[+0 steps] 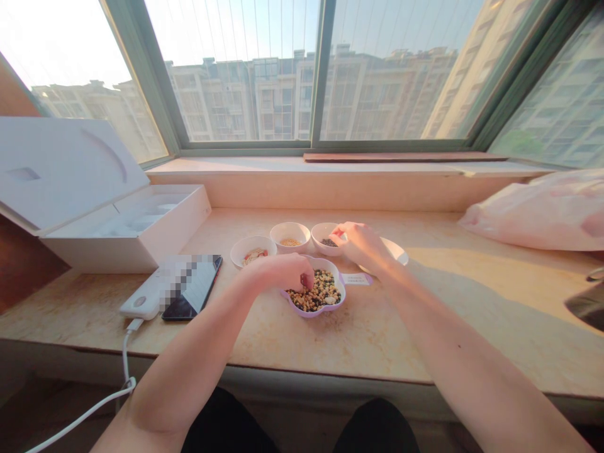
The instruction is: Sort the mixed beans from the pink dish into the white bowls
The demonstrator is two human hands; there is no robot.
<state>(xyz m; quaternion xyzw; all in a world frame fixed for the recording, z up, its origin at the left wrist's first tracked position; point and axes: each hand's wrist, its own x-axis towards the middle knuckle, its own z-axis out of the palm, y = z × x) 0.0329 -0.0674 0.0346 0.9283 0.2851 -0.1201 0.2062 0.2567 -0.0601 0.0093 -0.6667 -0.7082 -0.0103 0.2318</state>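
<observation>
A lavender scalloped bowl (343, 280) full of mixed black and yellowish beans (321, 290) stands before me. My left hand (296, 272) reaches into it, fingers curled down at the beans; what they pinch is too small to make out. Over the round white bowl (317, 231) with dark beans (329, 242), my right hand (357, 242) has thumb and fingers drawn together; any bean between them is hidden. Left of that are a white bowl (277, 230) of small yellow grains and a white bowl (237, 246) with reddish and pale pieces. A white dish (399, 253) is partly covered by my right hand.
A slip of paper (357, 279) lies beside the lavender bowl. At left are an open white box (174, 220), a white power bank (141, 303) with a cable (125, 352), and a phone (201, 296). A plastic bag (538, 214) and a dark object (587, 305) lie at right.
</observation>
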